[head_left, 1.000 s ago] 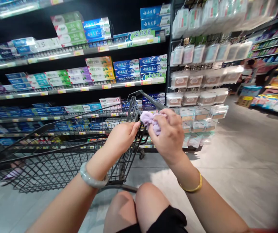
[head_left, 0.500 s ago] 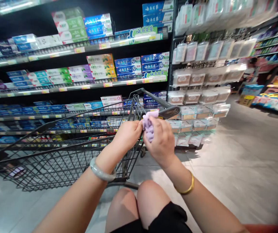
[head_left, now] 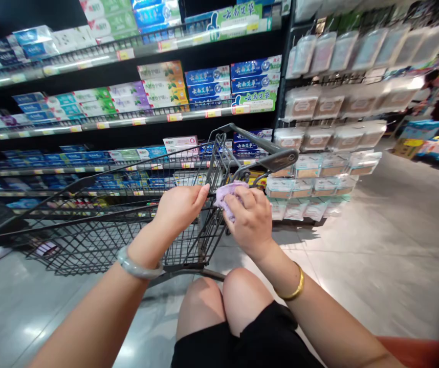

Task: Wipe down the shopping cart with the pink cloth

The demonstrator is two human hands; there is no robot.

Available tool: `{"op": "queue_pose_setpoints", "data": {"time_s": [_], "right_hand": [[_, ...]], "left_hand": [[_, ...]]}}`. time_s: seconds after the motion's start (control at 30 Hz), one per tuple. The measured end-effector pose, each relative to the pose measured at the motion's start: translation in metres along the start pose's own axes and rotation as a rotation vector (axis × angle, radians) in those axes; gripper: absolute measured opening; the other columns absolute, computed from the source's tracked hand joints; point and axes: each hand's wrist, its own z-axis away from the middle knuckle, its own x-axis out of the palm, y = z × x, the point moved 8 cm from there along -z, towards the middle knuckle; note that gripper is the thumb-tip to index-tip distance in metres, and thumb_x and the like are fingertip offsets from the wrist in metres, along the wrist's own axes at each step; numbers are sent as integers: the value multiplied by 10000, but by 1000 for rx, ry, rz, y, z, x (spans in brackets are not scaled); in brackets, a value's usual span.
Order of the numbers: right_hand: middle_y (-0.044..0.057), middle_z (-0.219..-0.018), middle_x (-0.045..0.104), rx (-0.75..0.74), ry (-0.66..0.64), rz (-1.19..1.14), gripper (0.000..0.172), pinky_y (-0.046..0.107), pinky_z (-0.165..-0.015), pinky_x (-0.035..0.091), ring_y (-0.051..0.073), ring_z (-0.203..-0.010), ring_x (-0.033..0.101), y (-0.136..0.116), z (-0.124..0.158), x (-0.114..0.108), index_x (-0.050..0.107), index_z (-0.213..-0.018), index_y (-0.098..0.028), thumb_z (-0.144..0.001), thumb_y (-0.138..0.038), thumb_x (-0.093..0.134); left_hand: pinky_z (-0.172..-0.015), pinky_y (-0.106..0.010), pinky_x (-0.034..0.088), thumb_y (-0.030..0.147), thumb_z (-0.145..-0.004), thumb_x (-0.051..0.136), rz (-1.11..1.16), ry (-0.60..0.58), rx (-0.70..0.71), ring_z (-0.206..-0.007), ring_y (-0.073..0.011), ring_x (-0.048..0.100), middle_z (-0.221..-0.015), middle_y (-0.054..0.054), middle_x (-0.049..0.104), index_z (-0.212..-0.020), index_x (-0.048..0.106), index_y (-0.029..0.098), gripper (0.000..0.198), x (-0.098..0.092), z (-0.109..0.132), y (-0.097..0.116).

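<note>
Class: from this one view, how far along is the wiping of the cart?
Done: cannot be told; the wire shows no wiped patches. In hand: right hand presses purple cloth against the cart rim, left hand gripping beside it. Left, probably: handle, apart from the cloth.

Supermarket aisle, stocked toothpaste shelves [head_left: 189,87], wire shopping cart [head_left: 127,220]

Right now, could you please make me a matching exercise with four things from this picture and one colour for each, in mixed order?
Things:
1. cloth
2. bracelet on the left wrist
3. bangle on the right wrist
4. cart handle

Colours:
a. gold
b. dark grey
c. pale green
d. lilac

Pairs: 1-d, 2-c, 3-a, 4-b.
</note>
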Motion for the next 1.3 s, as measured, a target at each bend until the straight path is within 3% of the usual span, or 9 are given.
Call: {"op": "queue_pose_setpoints", "data": {"time_s": [0.2,0.43,0.63,0.83,1.03,1.2,1.3], "right_hand": [[90,-1207,635,96,103,-1,217,428,-938,467,272,-1087,530,8,-13,-13,716,-1117,-260,-907,-286,668],[68,-1109,678,-147,0,-60,166,377,-902,470,241,-1033,525,-30,35,22,730,-1028,-234,-863,-247,720],[85,-1160,651,31,147,-62,205,426,-987,467,256,-1095,530,-10,9,-3,723,-1096,-248,-895,-252,686],[62,-1133,676,-160,-26,-44,167,375,-929,463,237,-1056,516,-34,29,26,732,-1054,-246,-893,-255,688],[91,-1162,644,27,37,-30,237,429,-980,446,260,-1091,511,-9,13,10,719,-1140,-270,-910,-261,663],[72,-1183,650,-165,-11,-19,228,397,-917,441,249,-1086,500,-20,19,16,716,-1127,-286,-905,-261,671],[76,-1183,650,-98,17,-20,237,408,-947,436,253,-1099,504,-8,14,10,712,-1143,-284,-912,-263,669]], "left_hand": [[-582,-307,241,540,-1043,210,-30,36,9,-727,-214,643,-838,-58,753,-837,706,221,625,6,1,6],[-582,-323,227,523,-1051,224,-104,94,40,-749,-240,669,-840,-69,749,-869,694,214,591,5,4,9],[-588,-321,262,523,-1053,171,-123,155,64,-748,-249,675,-846,-86,745,-903,686,209,622,5,8,11],[-592,-332,307,486,-1059,199,-114,173,61,-763,-258,694,-835,-83,744,-896,688,212,584,5,8,12],[-597,-325,321,515,-1057,174,-106,185,53,-781,-259,702,-847,-92,749,-902,698,204,628,6,9,12],[-607,-321,328,506,-1059,178,-89,180,46,-778,-254,700,-834,-100,744,-898,703,200,628,6,9,12],[-601,-323,313,514,-1058,196,-82,170,48,-785,-259,698,-834,-98,744,-910,708,199,619,6,8,12]]}}
